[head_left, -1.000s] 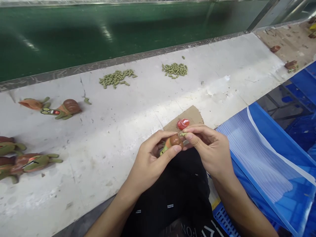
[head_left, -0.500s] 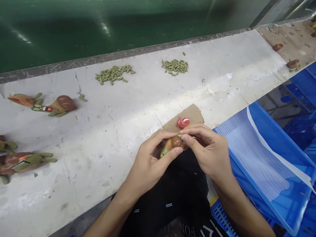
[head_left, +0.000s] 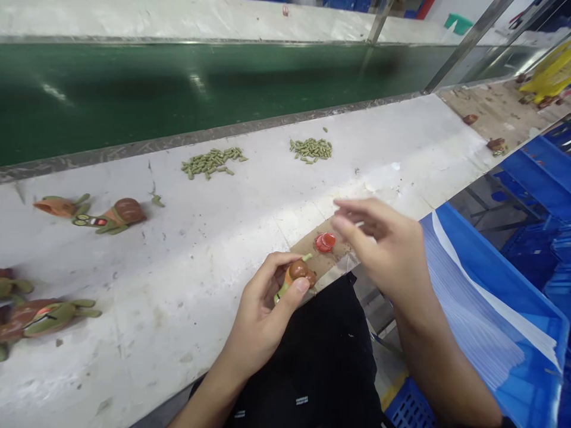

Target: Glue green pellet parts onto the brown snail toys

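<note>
My left hand [head_left: 263,318] is closed around a small toy figure [head_left: 300,268], brown, orange and green. One short green peg [head_left: 307,257] sticks up from the figure, beyond my fingertips. My right hand [head_left: 386,255] is up off the figure to the right, with thumb and forefinger apart and nothing visible between them; motion blurs it a little. Between the hands, a small red cup-shaped thing [head_left: 325,242] stands on a piece of brown cardboard [head_left: 307,241]. Farther back lie a right pile of green pegs [head_left: 312,148] and a left pile of green pegs [head_left: 209,163].
More toy figures lie at the left, one figure [head_left: 127,211] farther back and another figure [head_left: 49,318] nearer. A green conveyor belt [head_left: 178,89] runs behind the white table [head_left: 200,238]. At right is a blue crate [head_left: 539,333] with pale plastic sheeting.
My right hand has let go of the green peg and moved up and right, away from the figure. My left hand has shifted slightly left with the figure. The camera view has tilted upward.
</note>
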Demonstrator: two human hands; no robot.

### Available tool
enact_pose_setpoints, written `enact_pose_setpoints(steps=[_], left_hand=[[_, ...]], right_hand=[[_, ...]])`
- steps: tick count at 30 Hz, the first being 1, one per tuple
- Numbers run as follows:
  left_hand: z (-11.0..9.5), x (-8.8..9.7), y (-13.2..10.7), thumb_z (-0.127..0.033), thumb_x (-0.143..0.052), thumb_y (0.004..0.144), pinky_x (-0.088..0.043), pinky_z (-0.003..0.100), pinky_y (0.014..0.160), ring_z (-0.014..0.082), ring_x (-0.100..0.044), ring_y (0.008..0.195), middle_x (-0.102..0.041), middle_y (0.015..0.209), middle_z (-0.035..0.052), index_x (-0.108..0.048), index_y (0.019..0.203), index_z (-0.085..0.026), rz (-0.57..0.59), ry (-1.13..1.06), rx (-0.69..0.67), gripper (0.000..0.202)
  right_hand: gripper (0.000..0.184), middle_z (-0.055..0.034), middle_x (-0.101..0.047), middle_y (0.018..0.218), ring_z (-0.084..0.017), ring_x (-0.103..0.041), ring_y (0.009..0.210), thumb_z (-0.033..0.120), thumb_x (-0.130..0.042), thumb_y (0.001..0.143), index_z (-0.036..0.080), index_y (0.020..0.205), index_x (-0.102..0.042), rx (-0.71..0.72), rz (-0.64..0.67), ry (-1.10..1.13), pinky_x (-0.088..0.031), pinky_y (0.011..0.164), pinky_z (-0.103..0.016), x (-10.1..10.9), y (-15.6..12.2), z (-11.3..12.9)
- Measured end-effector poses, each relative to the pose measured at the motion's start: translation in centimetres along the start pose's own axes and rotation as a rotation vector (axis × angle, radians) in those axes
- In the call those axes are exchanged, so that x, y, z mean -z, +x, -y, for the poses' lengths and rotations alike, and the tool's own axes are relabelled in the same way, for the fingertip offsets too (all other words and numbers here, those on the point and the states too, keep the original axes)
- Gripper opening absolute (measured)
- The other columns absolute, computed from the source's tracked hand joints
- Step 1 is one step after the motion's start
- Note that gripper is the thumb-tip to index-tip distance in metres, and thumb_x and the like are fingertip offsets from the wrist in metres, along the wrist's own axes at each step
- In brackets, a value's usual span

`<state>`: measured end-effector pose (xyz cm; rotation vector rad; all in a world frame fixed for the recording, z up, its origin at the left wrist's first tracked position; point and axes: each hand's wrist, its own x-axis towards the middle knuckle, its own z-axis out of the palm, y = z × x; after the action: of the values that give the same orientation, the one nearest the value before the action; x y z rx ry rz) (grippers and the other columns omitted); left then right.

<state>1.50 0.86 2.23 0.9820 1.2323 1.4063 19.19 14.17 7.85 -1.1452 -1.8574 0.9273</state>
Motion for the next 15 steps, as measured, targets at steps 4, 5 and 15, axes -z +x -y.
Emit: enact_pose_setpoints(steps=[4, 5, 15], left_hand=[[0.8, 0.0, -0.1, -0.049, -0.077, 0.117, -0.056, 0.028, 0.084, 0.0185, -0.072, 0.099, -0.072, 0.105, -0.0001, -0.077, 0.122, -0.033, -0.030, -0.014, 0.010, 0.016], [0.9, 0.0, -0.1, -0.050, -0.077, 0.116, -0.056, 0.029, 0.085, 0.0188, -0.072, 0.100, -0.071, 0.106, 0.0000, -0.077, 0.122, -0.033, -0.028, -0.012, 0.010, 0.017], [0.4, 0.0, -0.4, -0.058, -0.075, 0.115, -0.057, 0.035, 0.089, 0.0222, -0.071, 0.099, -0.073, 0.107, 0.0036, -0.074, 0.120, -0.027, -0.025, 0.024, 0.042, 0.031]], right_hand=[[0.029, -0.0114, -0.087, 0.117, -0.027, -0.079, 0.092, 0.018, -0.071, 0.104, 0.018, 0.128, -0.088, 0.032, -0.055, -0.264, -0.069, 0.094, -0.047, -1.5, 9.5, -4.2], [0.033, -0.0129, -0.086, 0.121, -0.027, -0.079, 0.094, 0.012, -0.066, 0.103, 0.017, 0.127, -0.088, 0.048, -0.021, -0.348, -0.067, 0.099, -0.048, -2.1, 11.4, -5.0], [0.021, -0.0176, -0.083, 0.120, -0.038, -0.076, 0.112, 0.005, -0.070, 0.095, 0.019, 0.086, -0.084, 0.061, 0.102, -0.459, -0.060, 0.109, -0.053, -6.2, 16.6, -6.0]])
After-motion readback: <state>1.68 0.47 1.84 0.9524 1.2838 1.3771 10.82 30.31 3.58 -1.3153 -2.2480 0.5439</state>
